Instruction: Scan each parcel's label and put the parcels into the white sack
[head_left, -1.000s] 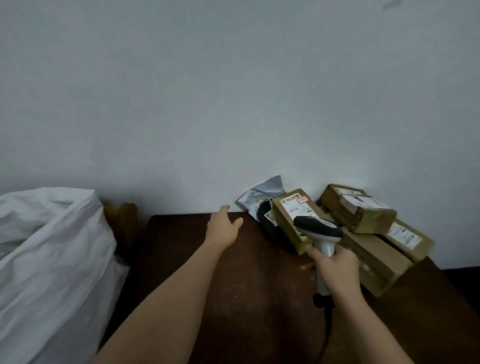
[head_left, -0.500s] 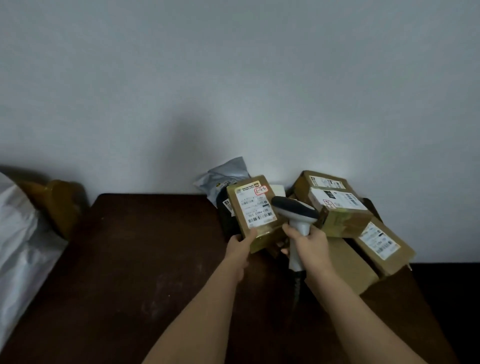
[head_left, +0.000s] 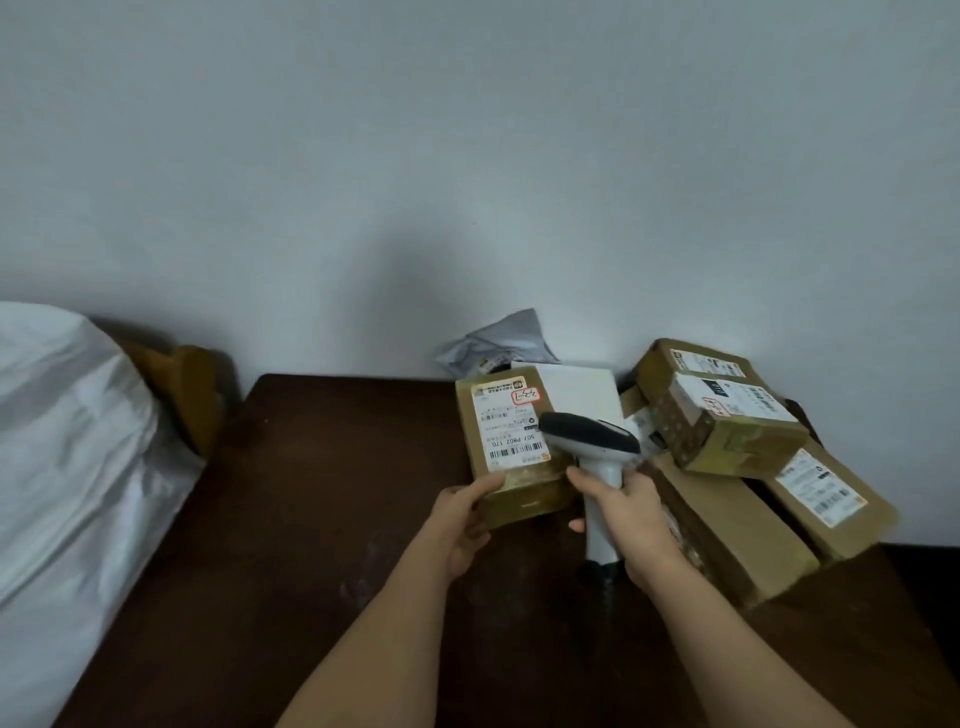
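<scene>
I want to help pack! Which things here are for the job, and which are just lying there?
For the job: held box, scanner, white sack, stacked boxes, grey mailer bag, left hand, right hand.
Just there: table, wooden chair.
</scene>
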